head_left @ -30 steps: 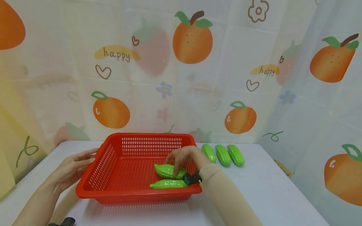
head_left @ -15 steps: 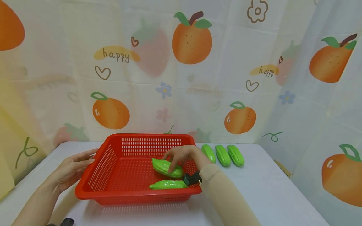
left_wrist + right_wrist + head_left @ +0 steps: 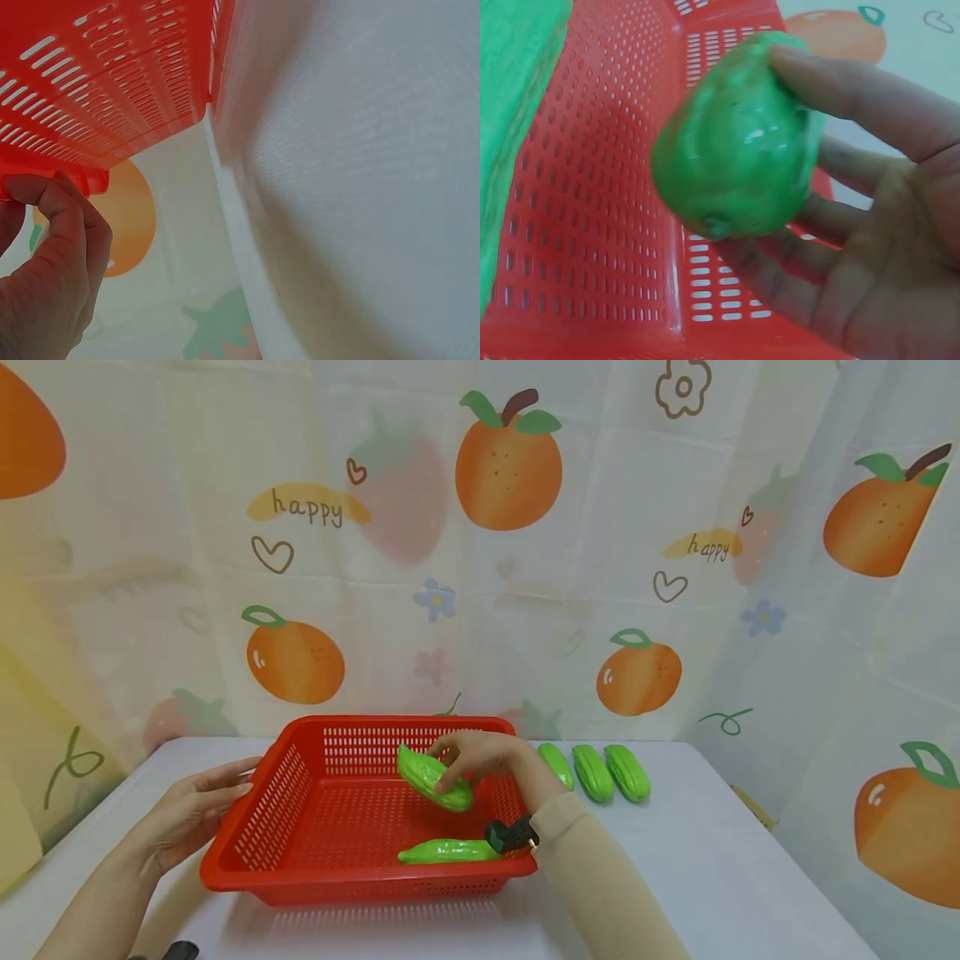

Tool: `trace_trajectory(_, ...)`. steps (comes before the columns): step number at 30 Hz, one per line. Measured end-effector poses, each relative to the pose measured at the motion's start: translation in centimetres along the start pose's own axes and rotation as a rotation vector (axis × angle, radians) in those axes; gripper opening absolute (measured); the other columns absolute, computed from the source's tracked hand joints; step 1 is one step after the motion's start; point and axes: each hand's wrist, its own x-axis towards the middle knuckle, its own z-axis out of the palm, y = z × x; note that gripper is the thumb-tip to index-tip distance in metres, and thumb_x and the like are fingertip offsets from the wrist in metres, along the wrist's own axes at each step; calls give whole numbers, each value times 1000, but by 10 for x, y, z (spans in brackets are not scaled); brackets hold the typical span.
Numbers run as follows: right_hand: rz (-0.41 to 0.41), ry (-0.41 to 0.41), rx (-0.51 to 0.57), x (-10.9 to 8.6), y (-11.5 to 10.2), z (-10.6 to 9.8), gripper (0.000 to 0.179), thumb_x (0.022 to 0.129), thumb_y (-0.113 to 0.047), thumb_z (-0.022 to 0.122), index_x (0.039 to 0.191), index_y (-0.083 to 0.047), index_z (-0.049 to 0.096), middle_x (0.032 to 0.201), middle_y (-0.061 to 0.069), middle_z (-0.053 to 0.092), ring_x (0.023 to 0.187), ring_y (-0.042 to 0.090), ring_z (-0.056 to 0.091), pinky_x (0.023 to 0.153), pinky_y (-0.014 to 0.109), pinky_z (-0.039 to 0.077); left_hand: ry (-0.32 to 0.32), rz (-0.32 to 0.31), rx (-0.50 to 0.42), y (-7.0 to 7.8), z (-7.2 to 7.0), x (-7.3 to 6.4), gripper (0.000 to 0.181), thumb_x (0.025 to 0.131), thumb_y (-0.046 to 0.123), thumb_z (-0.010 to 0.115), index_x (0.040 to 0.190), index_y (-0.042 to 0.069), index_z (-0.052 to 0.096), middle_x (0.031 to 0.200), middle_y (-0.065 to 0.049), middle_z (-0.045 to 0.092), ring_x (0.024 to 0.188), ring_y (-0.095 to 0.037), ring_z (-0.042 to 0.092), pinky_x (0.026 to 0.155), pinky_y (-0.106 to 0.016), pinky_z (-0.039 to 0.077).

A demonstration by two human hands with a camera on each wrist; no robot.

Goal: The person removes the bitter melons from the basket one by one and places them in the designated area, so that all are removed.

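A red plastic basket with slotted walls stands on the table. My left hand is at its left side; in the left wrist view bent fingers and the thumb hold the rim. My right hand grips a green bitter melon between thumb and fingers, raised over the basket floor with its pointed end tilted up. The right wrist view shows the melon's rounded end toward the camera. A second bitter melon lies along the basket's near wall, its right end hidden behind the wrist camera.
To the right of the basket, three more bitter melons lie side by side on the white table. A cloth printed with oranges hangs behind the table.
My right hand has lifted the bitter melon from beside the other one, moving it up and slightly left, its pointed end tilting upward. The left hand and basket have stayed in place.
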Motion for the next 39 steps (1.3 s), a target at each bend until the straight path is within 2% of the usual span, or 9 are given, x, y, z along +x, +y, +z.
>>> trace_trajectory(4,-25,37,19,-2,-4,-2,60,82,-8,77,137,-10,54,116,9,62,95,17,59,70,28,58,-5,3,1,-1,0,0,43,104,7,40,120,37,67,108,9,73,94,-10,72,81,-26,60)
trace_trajectory(9,-46,81,5,-7,-9,-5,60,82,-12,77,137,-11,54,121,9,62,98,17,60,74,28,57,-7,3,8,-2,2,1,44,105,7,39,121,36,67,108,9,73,94,-10,72,81,-26,60)
trace_trajectory(16,-73,84,28,-12,-17,-10,64,83,-15,76,141,-11,48,126,11,59,103,19,60,77,29,56,12,-5,21,-1,3,2,43,104,7,40,120,37,66,108,9,73,94,-10,71,81,-26,60)
trace_trajectory(23,-103,86,76,-16,-23,-14,63,85,-14,73,141,-7,45,123,14,58,100,21,61,78,30,58,39,-20,30,2,2,2,41,104,9,42,119,38,67,106,10,72,92,-10,71,81,-25,60)
trace_trajectory(32,-149,146,111,-28,-28,-17,59,85,-13,71,139,-7,47,125,16,59,98,20,63,76,30,59,30,-23,28,2,1,1,42,104,8,41,120,38,67,108,10,72,93,-11,71,81,-26,60)
trace_trajectory(39,-188,193,131,-40,-33,-20,58,86,-14,71,138,-8,46,118,14,60,90,17,64,72,28,59,9,-6,5,1,1,0,43,104,7,40,121,36,67,109,9,73,94,-10,72,81,-26,60)
